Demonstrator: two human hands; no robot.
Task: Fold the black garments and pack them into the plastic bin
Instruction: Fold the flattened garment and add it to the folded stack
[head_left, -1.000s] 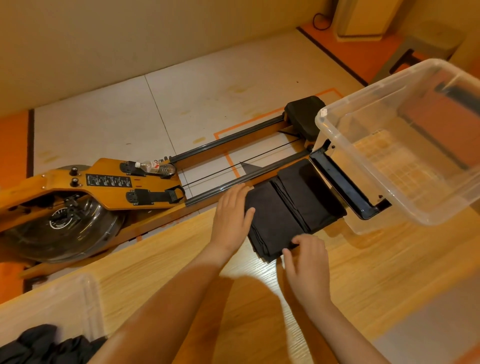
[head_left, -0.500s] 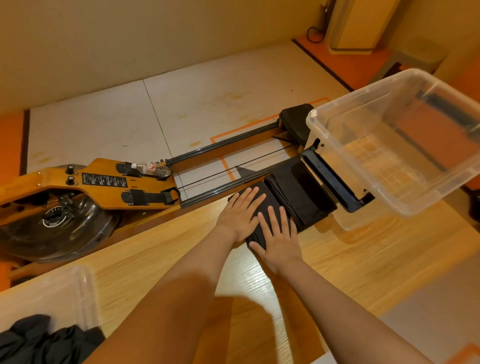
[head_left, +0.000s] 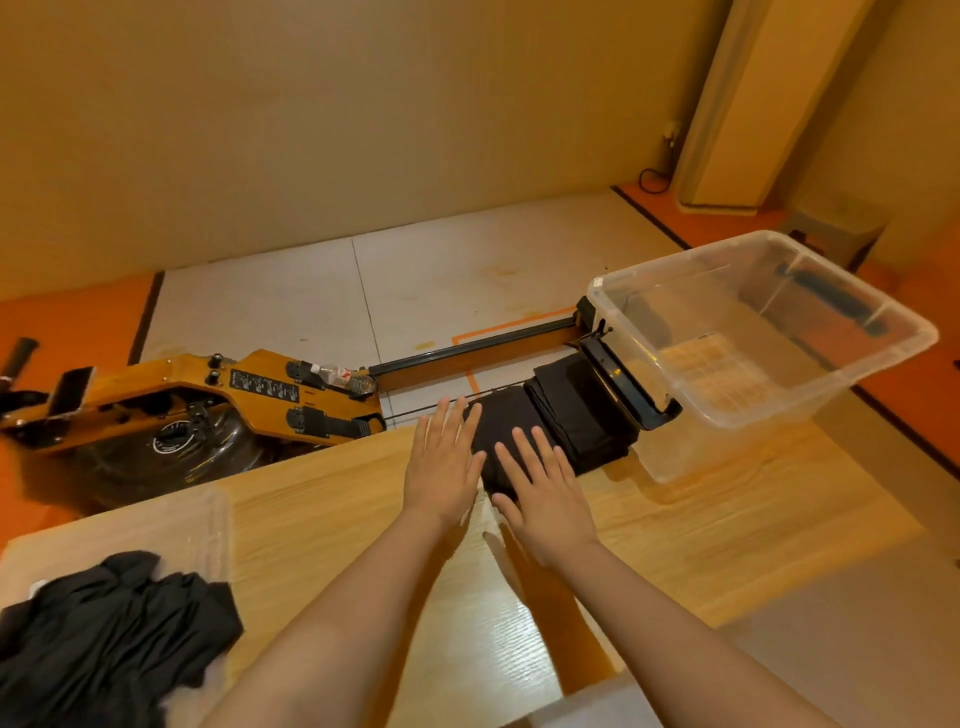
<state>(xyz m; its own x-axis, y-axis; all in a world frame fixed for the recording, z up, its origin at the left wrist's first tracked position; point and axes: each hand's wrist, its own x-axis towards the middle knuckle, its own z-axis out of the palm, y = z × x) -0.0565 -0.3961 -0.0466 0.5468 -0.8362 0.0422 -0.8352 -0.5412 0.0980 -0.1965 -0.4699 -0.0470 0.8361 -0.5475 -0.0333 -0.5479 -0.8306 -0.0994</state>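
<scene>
A folded black garment (head_left: 561, 415) lies at the far edge of the wooden table (head_left: 727, 519). My left hand (head_left: 444, 462) lies flat with straight fingers at the garment's left edge. My right hand (head_left: 545, 493) presses flat on the garment's near part, fingers spread. An empty clear plastic bin (head_left: 769, 338) stands just right of the garment, hanging partly over the table's far edge. A second clear bin (head_left: 208, 519) at the near left holds a heap of unfolded black garments (head_left: 109, 629).
Beyond the table's far edge a wooden rowing machine (head_left: 208, 395) lies on the floor, its black rail end (head_left: 628, 384) between garment and bin. A water bottle (head_left: 343, 376) rests on the machine. A stool (head_left: 836, 228) stands at the back right.
My right hand went from pinching the garment's near edge to lying flat on it. Both hands now rest side by side. The camera tilted up, showing more wall.
</scene>
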